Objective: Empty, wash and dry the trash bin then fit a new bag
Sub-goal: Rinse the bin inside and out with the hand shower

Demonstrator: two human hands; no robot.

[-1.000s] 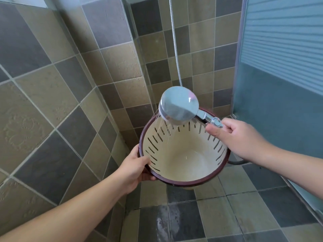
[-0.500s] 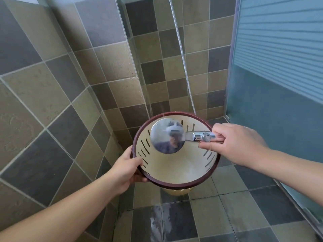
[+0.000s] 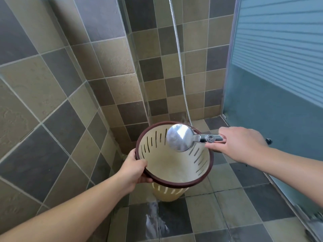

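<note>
A cream slotted trash bin (image 3: 174,165) with a dark red rim stands on the shower floor, its mouth tipped toward me. My left hand (image 3: 136,167) grips the rim at its near left side. My right hand (image 3: 241,144) holds the chrome handle of a shower head (image 3: 180,137), whose round head hangs over the far right part of the bin's mouth, its back toward me. The bin's inside looks wet and holds nothing I can see.
A metal shower hose (image 3: 180,63) runs up the tiled back wall (image 3: 192,67). Tiled wall (image 3: 43,84) closes the left side and a frosted glass door (image 3: 279,84) the right. Water lies on the floor tiles (image 3: 153,222) in front of the bin.
The shower head has moved from the bin's left middle to its far right side. The bin's mouth has tilted more toward me, and the view has shifted upward.
</note>
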